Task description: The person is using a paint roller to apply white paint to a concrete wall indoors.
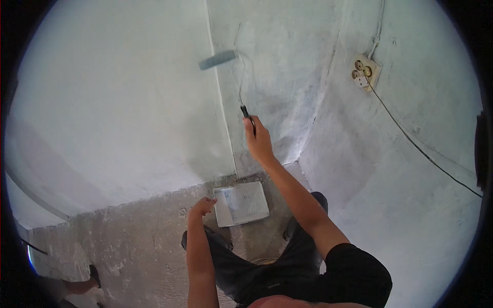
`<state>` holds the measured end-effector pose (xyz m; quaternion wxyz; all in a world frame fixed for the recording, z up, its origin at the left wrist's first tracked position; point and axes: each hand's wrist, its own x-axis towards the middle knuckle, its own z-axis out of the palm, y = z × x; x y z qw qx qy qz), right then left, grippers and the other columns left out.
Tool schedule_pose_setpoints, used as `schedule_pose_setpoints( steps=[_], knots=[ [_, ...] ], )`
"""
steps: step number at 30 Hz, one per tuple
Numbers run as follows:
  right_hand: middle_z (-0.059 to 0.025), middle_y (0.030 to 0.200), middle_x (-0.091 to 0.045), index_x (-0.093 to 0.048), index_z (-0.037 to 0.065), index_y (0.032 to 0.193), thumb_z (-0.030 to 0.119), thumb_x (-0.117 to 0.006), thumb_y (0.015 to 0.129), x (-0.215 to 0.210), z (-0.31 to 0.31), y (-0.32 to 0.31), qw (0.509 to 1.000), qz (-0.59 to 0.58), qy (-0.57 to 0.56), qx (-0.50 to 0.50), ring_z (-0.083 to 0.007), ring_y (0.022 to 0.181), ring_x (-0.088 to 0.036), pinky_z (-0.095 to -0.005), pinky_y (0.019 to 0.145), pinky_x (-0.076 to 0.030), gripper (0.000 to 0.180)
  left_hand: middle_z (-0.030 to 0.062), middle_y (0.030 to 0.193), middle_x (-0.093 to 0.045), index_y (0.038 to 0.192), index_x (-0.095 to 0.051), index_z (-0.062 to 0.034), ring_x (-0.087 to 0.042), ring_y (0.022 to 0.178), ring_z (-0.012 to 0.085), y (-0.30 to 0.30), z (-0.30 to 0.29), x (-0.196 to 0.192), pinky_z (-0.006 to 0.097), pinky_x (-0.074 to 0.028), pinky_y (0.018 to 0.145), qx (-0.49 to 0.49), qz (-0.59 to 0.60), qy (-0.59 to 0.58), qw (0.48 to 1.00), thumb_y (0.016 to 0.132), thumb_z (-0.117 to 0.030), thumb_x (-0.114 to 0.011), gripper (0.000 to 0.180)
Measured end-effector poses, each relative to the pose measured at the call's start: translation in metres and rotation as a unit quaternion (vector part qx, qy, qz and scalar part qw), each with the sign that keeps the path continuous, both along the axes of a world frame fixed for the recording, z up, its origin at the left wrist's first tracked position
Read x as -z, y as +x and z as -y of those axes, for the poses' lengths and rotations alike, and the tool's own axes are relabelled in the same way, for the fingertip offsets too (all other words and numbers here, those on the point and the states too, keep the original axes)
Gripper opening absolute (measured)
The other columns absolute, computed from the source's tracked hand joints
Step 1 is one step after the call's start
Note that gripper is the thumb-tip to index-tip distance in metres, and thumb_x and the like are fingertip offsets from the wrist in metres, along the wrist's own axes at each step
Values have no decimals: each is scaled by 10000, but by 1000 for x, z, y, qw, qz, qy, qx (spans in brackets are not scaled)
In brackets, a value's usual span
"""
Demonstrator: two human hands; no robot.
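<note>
The right grip (259,139) is clamping the paint roller (244,110), whose head (217,59) is sitting above-left; the left grip (204,206), closure unclear, is flanking the tray (223,209).

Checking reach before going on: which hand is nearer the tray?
Left. The left hand is beside the tray at its left edge; touching or not, I cannot tell. The right hand is farther off, out toward the wall, holding the roller.

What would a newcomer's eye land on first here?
Probably the grey-blue cylindrical paint roller, raised before the pale wall, its black handle in the right hand. Next, the white rectangular paint tray on the grey floor, beside the left hand. At upper right, the cream, square multi-socket block with a dark cable stands out.
</note>
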<state>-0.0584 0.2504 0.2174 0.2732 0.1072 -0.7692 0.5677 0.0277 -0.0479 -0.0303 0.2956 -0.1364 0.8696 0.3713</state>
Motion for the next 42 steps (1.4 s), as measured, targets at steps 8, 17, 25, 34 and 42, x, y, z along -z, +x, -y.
schedule_pose_setpoints(
  steps=[8,17,25,34,42],
  knots=[
    [-205,722,-633,-599,44,1131,390,-495,1064,133,5,26,998,42,32,47,-450,696,-644,-496,621,-474,367,139,1189,-667,1377,-541,-40,-700,1017,272,3,6,-9,459,-574,786,1,56,-29,998,956,-587,-606,693],
    [-201,755,-643,-609,64,1142,407,-480,1071,183,-3,51,994,104,9,21,-437,739,-660,-489,644,-483,373,185,1324,-623,1397,-500,1,-679,1121,338,-6,6,2,563,-545,929,1,61,4,998,942,-605,-624,768],
    [-202,737,-627,-598,48,1137,372,-494,1075,149,-6,19,997,78,-7,4,-400,677,-657,-435,588,-477,346,181,1274,-649,1411,-478,4,-693,1083,305,-6,-1,-5,503,-567,875,5,65,-3,998,935,-620,-627,798],
    [-179,742,-619,-598,35,1087,370,-490,1074,280,-16,72,981,139,98,90,-398,693,-627,-462,634,-466,351,180,1158,-681,1362,-524,-1,-695,952,273,-1,2,-5,443,-555,780,-3,38,-25,999,937,-613,-613,751],
    [-227,785,-649,-584,43,1102,406,-471,1073,210,-13,45,983,172,56,13,-474,753,-652,-533,652,-490,381,165,1281,-651,1402,-466,-4,-691,1070,297,-10,-8,-14,486,-567,879,4,73,-21,997,958,-570,-623,736]
  ],
)
